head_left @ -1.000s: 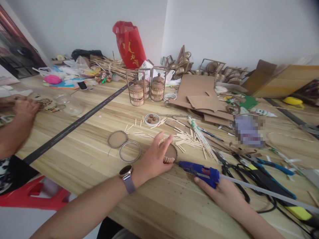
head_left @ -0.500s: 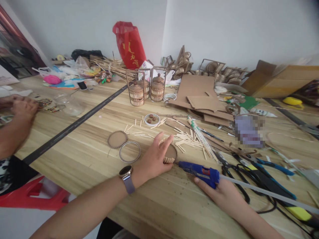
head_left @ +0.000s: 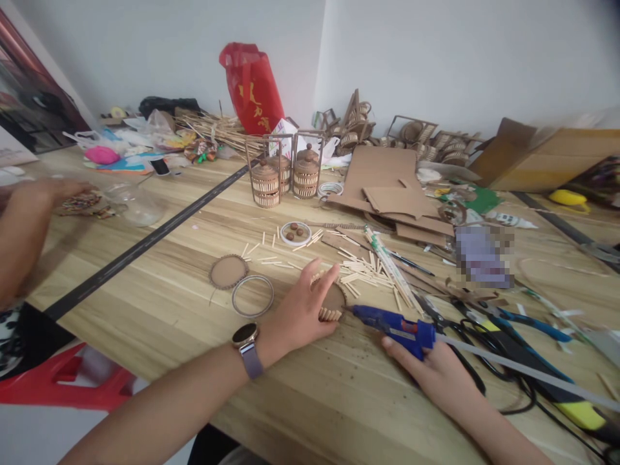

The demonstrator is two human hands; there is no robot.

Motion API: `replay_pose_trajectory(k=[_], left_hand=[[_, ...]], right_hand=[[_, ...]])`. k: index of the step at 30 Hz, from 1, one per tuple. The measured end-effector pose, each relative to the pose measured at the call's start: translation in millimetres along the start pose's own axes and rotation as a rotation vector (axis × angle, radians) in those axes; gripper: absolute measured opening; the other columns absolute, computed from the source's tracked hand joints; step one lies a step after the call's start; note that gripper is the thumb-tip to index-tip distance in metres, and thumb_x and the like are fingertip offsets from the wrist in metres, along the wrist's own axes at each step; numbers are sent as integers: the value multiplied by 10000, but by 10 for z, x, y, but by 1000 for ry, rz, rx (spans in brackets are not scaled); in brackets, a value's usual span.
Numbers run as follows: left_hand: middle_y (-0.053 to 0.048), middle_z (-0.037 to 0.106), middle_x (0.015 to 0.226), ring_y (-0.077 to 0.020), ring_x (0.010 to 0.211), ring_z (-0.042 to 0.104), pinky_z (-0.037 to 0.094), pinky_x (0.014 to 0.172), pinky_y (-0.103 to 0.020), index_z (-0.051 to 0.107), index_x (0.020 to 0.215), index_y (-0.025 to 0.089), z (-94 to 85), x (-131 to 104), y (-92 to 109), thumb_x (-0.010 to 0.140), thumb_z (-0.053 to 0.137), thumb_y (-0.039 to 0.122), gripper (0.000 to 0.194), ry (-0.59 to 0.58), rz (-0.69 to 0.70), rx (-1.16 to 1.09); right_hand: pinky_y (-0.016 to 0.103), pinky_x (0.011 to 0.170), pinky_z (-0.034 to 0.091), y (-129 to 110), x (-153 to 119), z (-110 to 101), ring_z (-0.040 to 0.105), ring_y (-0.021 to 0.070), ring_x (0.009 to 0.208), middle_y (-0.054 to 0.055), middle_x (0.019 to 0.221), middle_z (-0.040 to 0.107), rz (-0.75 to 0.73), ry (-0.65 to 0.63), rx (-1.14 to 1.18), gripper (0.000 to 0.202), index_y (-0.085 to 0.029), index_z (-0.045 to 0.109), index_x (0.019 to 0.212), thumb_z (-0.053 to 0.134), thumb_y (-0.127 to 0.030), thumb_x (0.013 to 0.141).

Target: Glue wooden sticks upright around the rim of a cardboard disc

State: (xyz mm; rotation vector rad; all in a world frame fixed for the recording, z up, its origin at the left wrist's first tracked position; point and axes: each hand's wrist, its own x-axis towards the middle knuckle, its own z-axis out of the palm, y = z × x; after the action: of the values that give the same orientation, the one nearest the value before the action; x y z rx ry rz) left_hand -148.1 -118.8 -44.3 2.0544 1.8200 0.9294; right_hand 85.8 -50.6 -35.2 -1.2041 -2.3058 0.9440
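My left hand (head_left: 301, 311), with a watch on its wrist, grips a round cardboard disc (head_left: 337, 296) on the table, thumb at the near side and fingers over the far side. A short row of small wooden sticks (head_left: 330, 314) stands along the disc's near edge. In my right hand (head_left: 443, 374) is a blue glue gun (head_left: 394, 327), a long glue stick (head_left: 513, 363) reaching out of its back. The gun's nozzle is at the disc's right edge. Left of my left hand lie a pale ring (head_left: 252, 314) and another cardboard disc (head_left: 227, 271).
Loose sticks (head_left: 368, 271) lie beyond my left hand, near a small dish (head_left: 295, 234) of brown beads. Stick-and-cardboard lanterns (head_left: 265, 184) stand farther back. Pliers (head_left: 533, 323) and scissors lie at right. Another person's hand (head_left: 43, 194) works at far left.
The glue gun has shifted slightly right and its nozzle has risen a little along the disc's edge. My left hand has barely moved. The other person's hand has lifted and shifted.
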Motion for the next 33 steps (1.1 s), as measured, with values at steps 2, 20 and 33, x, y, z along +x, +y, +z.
replay_pose_trajectory(k=[2, 20, 33], left_hand=[[-201, 158, 1509, -365, 1358, 350, 374, 1086, -531, 120, 1479, 273, -3, 0, 3, 696, 755, 153, 1015, -2, -5, -2], [-189, 151, 1506, -374, 1368, 328, 359, 1093, -544, 122, 1480, 282, 15, -4, -24, 698, 778, 174, 1027, 4, 10, -24], [-184, 167, 1506, -368, 1374, 314, 325, 1103, -569, 127, 1474, 283, 16, 20, -29, 695, 771, 176, 1016, 12, 28, -42]], right_hand=[[328, 608, 548, 42, -1, -51, 655, 227, 632, 54, 688, 716, 67, -24, 86, 423, -211, 708, 786, 553, -605, 780], [279, 562, 450, 51, 40, -368, 626, 200, 608, 56, 672, 688, 24, -351, -337, 494, -224, 626, 706, 379, -609, 894], [258, 609, 385, -337, 788, 24, 631, 204, 746, 71, 817, 695, -180, -152, -696, 112, -202, 588, 821, 495, -222, 880]])
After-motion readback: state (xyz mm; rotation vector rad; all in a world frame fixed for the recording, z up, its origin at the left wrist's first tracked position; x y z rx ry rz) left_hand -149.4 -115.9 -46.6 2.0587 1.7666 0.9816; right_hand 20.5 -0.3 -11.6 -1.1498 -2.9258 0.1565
